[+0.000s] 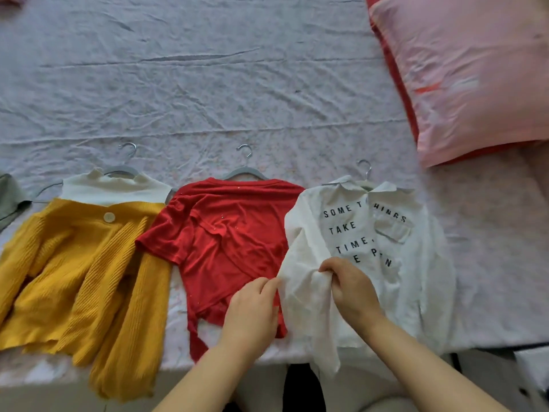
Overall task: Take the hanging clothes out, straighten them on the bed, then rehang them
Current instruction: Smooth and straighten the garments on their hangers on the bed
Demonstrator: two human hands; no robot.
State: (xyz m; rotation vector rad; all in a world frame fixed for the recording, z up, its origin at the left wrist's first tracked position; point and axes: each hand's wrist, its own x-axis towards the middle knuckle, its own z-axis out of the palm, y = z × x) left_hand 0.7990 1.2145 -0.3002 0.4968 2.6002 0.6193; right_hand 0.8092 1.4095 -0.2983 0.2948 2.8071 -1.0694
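While both hands are meeting at its left side, the white collared shirt with black printed lettering (pixel 416 278) is lying face-up on the wrinkled pale lilac bed sheet (pixel 208 84), rightmost in a row of three garments, with its lower hem hanging over the near edge of the bed. The shirt is sitting on a grey hanger with a silver hook (pixel 364 171), the hook pointing away from the person.

The left hand (pixel 252 310) is reaching across the lower part of the red short-sleeved knit top (pixel 225 233), and its fingers (pixel 267 285) are pinching the left edge of the white fabric. The right hand (pixel 350 289) is resting on the shirt front just below the lettering, and its fingers (pixel 329 267) are curling around a bunched fold of the same cloth. Both hands are close together, gripping the shirt.

The red top is lying in the middle on a second grey hanger (pixel 245 171), its right edge touching the white shirt. Beside it on the left, a mustard-yellow ribbed knit cardigan (pixel 74 278) with one pale round button (pixel 109 217) is lying over a cream high-necked top (pixel 116 188) on a third grey hanger (pixel 126 168). A grey-green garment (pixel 9 197) is showing at the left border. A large pink pillow (pixel 475 69) is lying at the far right.
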